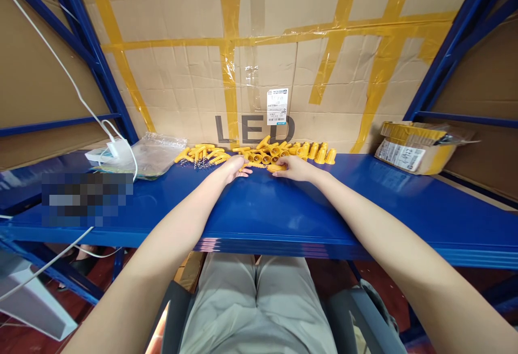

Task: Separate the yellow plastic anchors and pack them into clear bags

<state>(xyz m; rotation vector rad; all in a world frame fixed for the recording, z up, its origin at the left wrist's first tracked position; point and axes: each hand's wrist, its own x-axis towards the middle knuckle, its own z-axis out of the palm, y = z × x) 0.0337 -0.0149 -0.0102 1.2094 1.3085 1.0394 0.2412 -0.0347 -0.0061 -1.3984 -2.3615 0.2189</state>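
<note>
Yellow plastic parts lie in a row along the back of the blue table (279,208). On the left is a pile of yellow pieces with metal screw tips (201,154); in the middle are hollow yellow cones (265,155), and several more yellow pieces (321,153) stand upright at the right end. My left hand (235,168) is at the front of the middle cones, its fingers closed around a small yellow piece. Beside it, my right hand (294,168) has its fingertips closed on a yellow piece at the front of the row.
A large taped cardboard sheet (182,84) rises behind the parts. At the right stands an open cardboard box (416,149). Clear plastic bags (151,154) and a white power strip with cables (117,149) lie at the left, behind a blurred-out object (87,197).
</note>
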